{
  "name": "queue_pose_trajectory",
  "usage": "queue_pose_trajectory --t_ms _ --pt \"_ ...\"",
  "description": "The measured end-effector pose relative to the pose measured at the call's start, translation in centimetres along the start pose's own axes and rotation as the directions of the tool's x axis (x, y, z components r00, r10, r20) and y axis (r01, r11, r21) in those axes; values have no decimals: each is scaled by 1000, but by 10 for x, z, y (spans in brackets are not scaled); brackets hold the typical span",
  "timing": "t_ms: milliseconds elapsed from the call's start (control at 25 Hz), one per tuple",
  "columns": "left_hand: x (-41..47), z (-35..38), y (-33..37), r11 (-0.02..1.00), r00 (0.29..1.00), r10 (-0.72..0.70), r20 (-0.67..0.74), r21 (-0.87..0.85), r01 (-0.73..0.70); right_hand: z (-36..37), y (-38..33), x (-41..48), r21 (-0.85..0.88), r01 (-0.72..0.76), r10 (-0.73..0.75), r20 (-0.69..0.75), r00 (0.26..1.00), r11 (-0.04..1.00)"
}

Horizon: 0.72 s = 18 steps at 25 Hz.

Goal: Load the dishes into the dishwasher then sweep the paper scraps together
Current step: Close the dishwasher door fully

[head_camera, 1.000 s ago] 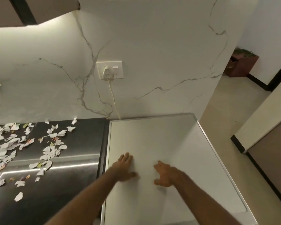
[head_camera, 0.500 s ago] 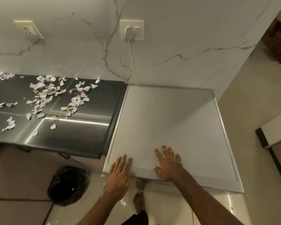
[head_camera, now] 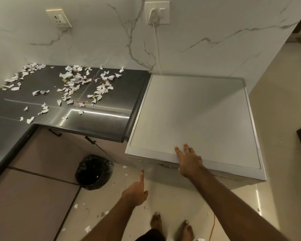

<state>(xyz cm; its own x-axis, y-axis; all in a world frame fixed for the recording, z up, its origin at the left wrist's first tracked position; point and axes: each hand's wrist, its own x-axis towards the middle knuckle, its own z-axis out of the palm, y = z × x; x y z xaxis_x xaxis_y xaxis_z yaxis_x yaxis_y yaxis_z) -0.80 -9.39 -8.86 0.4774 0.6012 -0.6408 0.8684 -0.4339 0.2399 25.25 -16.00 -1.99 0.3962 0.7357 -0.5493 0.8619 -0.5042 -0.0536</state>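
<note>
Steel worktop [head_camera: 97, 119] is running along the marble wall [head_camera: 215, 32] on the left. Its right edge is ending just beside the white dishwasher [head_camera: 189, 115], with a thin dark gap showing between the two.

Dishwasher is standing with its back to the wall, flat top facing up and front panel facing the person. Open floor [head_camera: 276, 101] is lying along its right side and in front of it. A bin lined with a black bag [head_camera: 94, 171] is sitting on the floor near the front left corner, below the worktop's front edge.

Paper scraps [head_camera: 73, 80] are lying scattered over the back and middle of the worktop, well apart from the dishwasher. A few more are lying on the floor around the bin.

Right hand [head_camera: 188, 162] is resting on the front edge of the dishwasher top, fingers straight and spread, gripping nothing.

Left hand [head_camera: 136, 190] is hovering in front of the front panel, below the top edge. Its index finger [head_camera: 142, 173] is pointing straight at the panel, the tip very near it; contact cannot be told. The other fingers are hiding behind the back of the hand, so how far they are curling cannot be told. Nothing is showing in this hand.

A plug [head_camera: 156, 13] is sitting in the wall socket above the dishwasher, its cord [head_camera: 156, 49] hanging down behind it.
</note>
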Motion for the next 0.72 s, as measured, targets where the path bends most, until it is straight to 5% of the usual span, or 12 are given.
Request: queue_pose_trajectory --t_ms 720 --pt "44 -13 -45 990 998 -15 -66 137 24 2 -12 -3 39 -92 91 25 996 995"
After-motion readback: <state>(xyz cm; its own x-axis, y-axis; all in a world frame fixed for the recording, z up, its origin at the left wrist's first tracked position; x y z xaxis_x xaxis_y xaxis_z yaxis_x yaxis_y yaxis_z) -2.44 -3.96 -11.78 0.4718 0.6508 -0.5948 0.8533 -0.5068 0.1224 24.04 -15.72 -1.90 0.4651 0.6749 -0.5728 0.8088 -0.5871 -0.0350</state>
